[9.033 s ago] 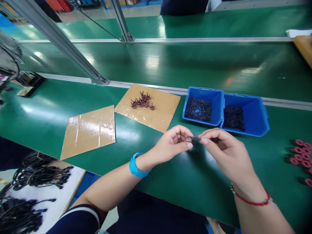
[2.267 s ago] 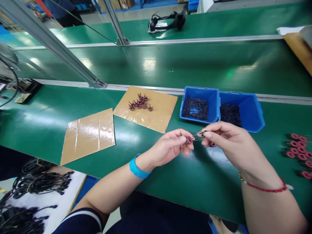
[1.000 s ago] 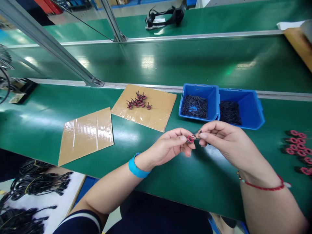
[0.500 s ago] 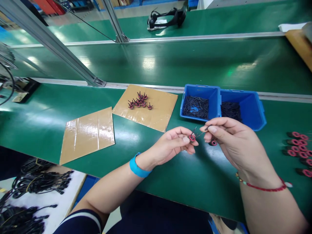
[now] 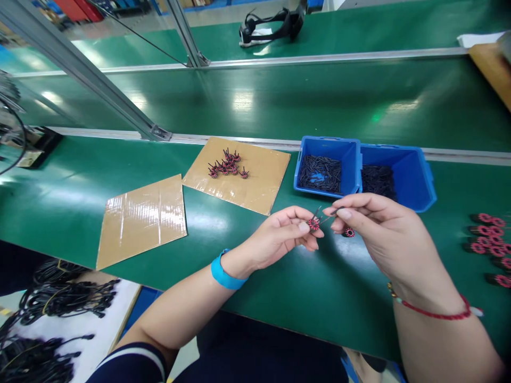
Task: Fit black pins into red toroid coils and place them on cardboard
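A: What is nearest, at the bottom of the frame?
B: Bundles of black cables (image 5: 59,295) at the lower left, on a white surface (image 5: 85,348). The left forearm wears a blue wristband (image 5: 227,272), the right a red bracelet (image 5: 435,315).

A: And the hands?
B: Apart, but close, right of centre. The left hand (image 5: 279,234) pinches a red-and-black coil (image 5: 313,224) between thumb and fingers, its thin wires pointing up and right. The right hand (image 5: 379,229) pinches a slim dark piece (image 5: 337,211). One wire runs towards that piece; I can't tell whether it goes inside.

A: Anything under the right fingers?
B: A second coil (image 5: 349,232). Whether it lies on the green table (image 5: 255,298) or is held, I can't tell.

A: Off to the sides?
B: More coils (image 5: 493,236) sit in a group at the right edge. At left lies a bare cardboard sheet (image 5: 141,223).

A: Farther back?
B: Another sheet (image 5: 259,189), around the centre, bears a cluster of coils with dark upright leads (image 5: 227,165). Right of it, two adjoining blue bins (image 5: 415,181) hold small black pieces (image 5: 319,173).

A: And farthest?
B: Past the metal rail (image 5: 239,142), a black strapped device (image 5: 271,26) rests near the top.
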### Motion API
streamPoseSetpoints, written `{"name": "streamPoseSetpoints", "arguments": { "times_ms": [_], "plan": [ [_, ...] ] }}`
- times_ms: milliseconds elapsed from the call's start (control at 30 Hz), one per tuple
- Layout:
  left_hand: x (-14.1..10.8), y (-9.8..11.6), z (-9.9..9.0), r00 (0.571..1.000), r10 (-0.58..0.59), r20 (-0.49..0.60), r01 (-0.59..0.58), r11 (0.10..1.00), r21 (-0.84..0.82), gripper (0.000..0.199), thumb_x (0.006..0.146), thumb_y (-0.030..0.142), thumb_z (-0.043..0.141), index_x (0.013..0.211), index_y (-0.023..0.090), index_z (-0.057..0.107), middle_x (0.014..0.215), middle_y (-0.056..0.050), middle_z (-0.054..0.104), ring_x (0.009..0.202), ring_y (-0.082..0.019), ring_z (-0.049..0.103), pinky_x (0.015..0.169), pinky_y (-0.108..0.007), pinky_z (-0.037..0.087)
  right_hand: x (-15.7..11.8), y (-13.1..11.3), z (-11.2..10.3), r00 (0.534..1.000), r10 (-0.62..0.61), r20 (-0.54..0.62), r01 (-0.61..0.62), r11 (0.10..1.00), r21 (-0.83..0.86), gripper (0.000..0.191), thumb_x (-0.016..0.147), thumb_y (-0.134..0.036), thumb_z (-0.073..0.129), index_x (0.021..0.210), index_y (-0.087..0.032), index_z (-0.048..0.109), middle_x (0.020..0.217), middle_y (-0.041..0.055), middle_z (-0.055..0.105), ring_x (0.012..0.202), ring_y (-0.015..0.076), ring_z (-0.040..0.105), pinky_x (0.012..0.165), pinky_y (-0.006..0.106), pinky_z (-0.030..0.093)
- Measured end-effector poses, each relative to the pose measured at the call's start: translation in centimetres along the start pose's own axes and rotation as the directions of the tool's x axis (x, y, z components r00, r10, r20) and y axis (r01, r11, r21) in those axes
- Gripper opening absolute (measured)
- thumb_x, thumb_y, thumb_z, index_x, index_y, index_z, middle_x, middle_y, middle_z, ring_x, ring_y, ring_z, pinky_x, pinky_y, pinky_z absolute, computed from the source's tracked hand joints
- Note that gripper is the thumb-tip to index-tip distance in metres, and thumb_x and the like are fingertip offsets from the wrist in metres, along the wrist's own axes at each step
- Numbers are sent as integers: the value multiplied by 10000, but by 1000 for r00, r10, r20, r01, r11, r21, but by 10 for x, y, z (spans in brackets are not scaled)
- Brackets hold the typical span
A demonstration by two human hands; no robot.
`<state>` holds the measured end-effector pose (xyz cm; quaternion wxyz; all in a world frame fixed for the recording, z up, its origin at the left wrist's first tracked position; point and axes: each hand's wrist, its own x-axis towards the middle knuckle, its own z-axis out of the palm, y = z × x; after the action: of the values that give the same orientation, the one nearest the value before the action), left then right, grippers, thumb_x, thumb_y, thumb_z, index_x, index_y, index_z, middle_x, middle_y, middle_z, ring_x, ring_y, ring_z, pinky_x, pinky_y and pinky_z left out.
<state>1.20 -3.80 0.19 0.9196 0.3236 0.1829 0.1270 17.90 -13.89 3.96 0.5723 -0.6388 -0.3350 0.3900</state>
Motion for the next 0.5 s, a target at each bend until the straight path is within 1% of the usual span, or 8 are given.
{"name": "streamPoseSetpoints", "arguments": {
  "times_ms": [33,100,167,200,300,367,433,500],
  "plan": [
    [0,0,0,1000,3,-1,-3,1000,4,291,806,329,818,966,148,657,888,-53,747,706,-121,692,707,-261,523,0,-1,0,1000,7,15,-7,1000,-12,137,843,-356,780,895,-230,762,853,41,786,648,138,709,611,267,609],
    [0,0,0,1000,8,-10,-8,1000,8,282,811,328,810,965,151,653,888,-54,745,704,-123,689,704,-265,519,0,-2,-1,999,24,33,-23,1000,-15,225,836,-365,784,1017,-236,748,879,46,796,658,153,722,596,277,610],
    [0,0,-1,1000,12,-19,-12,1000,7,278,812,325,806,962,153,647,887,-54,745,698,-124,688,705,-268,518,0,-2,-2,999,39,10,-39,999,-2,313,832,-375,789,1106,-244,711,878,43,801,644,158,722,558,274,597],
    [0,1,-1,1000,14,-22,-14,1000,4,278,813,324,804,963,153,643,887,-54,745,696,-123,688,708,-269,519,1,-2,-3,999,45,-13,-45,999,5,311,833,-382,788,1099,-246,700,868,40,800,611,150,708,530,266,583],
    [1,1,0,999,22,-24,-22,1000,-10,278,820,312,798,976,148,637,892,-55,745,702,-123,692,724,-271,527,3,-2,-6,996,61,-69,-61,998,12,207,847,-388,775,961,-240,685,857,34,796,492,102,625,447,234,522],
    [1,1,-1,999,35,-20,-35,999,-16,279,813,292,805,981,144,638,912,-58,748,716,-124,700,738,-272,535,4,0,-8,995,55,-83,-54,998,18,184,850,-379,774,907,-232,680,888,39,798,483,91,608,429,223,501],
    [2,1,-1,998,62,-19,-62,998,-15,269,798,254,814,970,143,640,936,-58,749,735,-125,708,755,-272,542,6,3,-9,996,53,-68,-51,998,21,188,854,-379,774,923,-224,694,901,47,797,555,108,658,484,229,541],
    [3,1,-1,995,97,-26,-97,995,-4,250,788,216,815,955,145,642,951,-55,748,747,-122,707,772,-275,545,7,5,-10,998,60,-31,-59,998,31,209,866,-389,766,978,-223,706,950,55,800,679,136,723,600,254,605]
  ]
}}
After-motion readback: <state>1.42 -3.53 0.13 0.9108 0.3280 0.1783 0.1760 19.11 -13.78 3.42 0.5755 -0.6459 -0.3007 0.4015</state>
